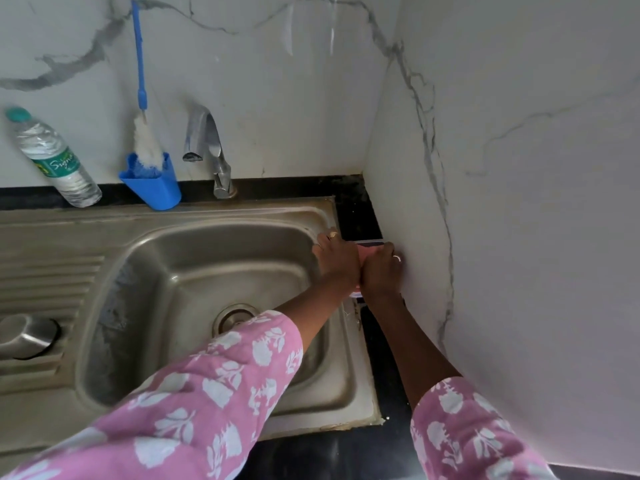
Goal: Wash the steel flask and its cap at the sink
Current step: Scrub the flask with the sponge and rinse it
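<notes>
**Both hands on a pink item at the sink's right edge, flask far left**

We see both hands meet on the narrow black desk (358, 216) strip between the sink (242, 211) rim and the right marble wall (519, 202). Right hand (381, 271): fingers curled around a pink item (370, 252), knuckles just beside the wall, so hardly any room on that side. Left hand (336, 259) touches the item's left side, above the rim's corner. Its fingers point away from us, and we cannot tell whether they grip or only rest. We cannot tell what the pink item is either. A dark edge shows at its far end.

The steel flask (26, 336) sits on the ribbed drainboard (45, 268) at the frame's left edge, partly cut off. It is well apart from both hands, with the whole basin between.

The widest room to move is over the basin. The left sleeve (214, 410) crosses it diagonally and hides part of the drain (235, 317). The right sleeve (467, 434) runs along the wall above the desk strip.

The tap (207, 150) stands behind the rear rim, left of the hands, spout over the basin's back. Left of it a blue holder (152, 188) sits tilted on the rear desk strip. It holds a bottle brush (147, 143), whose blue handle runs up the back wall. Further left, a plastic water bottle (52, 157) leans on that wall.
</notes>
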